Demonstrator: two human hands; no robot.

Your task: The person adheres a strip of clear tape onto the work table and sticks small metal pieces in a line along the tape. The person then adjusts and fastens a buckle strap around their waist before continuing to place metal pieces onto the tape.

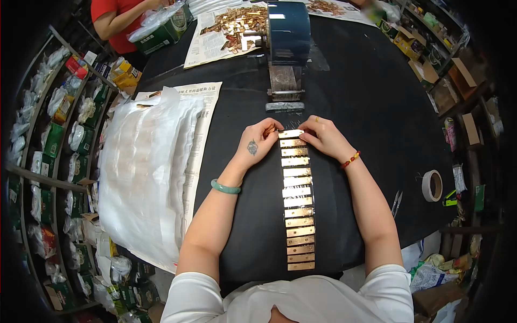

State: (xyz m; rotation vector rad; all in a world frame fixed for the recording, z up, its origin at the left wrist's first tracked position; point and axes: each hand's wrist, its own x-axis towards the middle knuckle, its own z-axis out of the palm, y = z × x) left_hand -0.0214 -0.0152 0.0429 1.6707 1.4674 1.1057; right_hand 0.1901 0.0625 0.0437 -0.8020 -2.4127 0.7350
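Observation:
A column of flat brass-coloured metal plates [299, 221], each with small holes, runs down the dark table on a strip of clear film. At the column's far end, my left hand [259, 139] is closed, with copper-coloured pieces showing between its curled fingers. Its fingertips meet the left end of the farthest metal plate [291, 134]. My right hand [321, 135] pinches that same plate at its right end. Just beyond my hands stands a tape dispenser [285, 81] carrying a large dark blue-green roll [290, 33]. Clear film stretches from its front edge toward the plates.
White foam sheets [142, 172] are stacked on newspaper at left. Loose metal pieces [237, 24] heap on newspaper behind. A tape roll [432, 185] and tweezers [397, 204] lie at right. A person in red [119, 24] stands at far left; shelves [40, 180] flank the table.

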